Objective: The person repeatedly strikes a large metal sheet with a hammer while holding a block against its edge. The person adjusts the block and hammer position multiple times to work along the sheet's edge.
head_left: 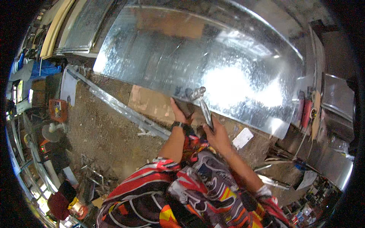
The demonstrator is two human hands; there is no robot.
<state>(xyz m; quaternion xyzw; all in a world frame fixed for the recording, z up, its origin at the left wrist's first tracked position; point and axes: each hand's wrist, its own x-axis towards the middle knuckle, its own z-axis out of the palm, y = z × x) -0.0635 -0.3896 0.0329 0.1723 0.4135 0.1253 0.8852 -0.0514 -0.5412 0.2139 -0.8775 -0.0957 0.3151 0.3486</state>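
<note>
A large shiny metal sheet (159,57) spreads out in front of me, with bright glare on its right half. In my right hand (218,135) is a hammer (205,111), gripped by its silvery handle. The hammer's head is over the near edge of the sheet and seems to be mirrored in it; whether it touches cannot be told. My left hand (180,114), with a dark band on its wrist, holds a dark, flat-sided block (185,108) at that same edge, just left of the hammer. Part of its fingers is hidden behind the block.
A long metal channel (118,105) slants across the dirt floor (99,133) to my left. Cardboard (146,102) lies by the sheet's near edge, and a white paper (242,137) is right of my right hand. An orange crate (57,110) stands farther left. Metal scraps (272,182) lie at lower right.
</note>
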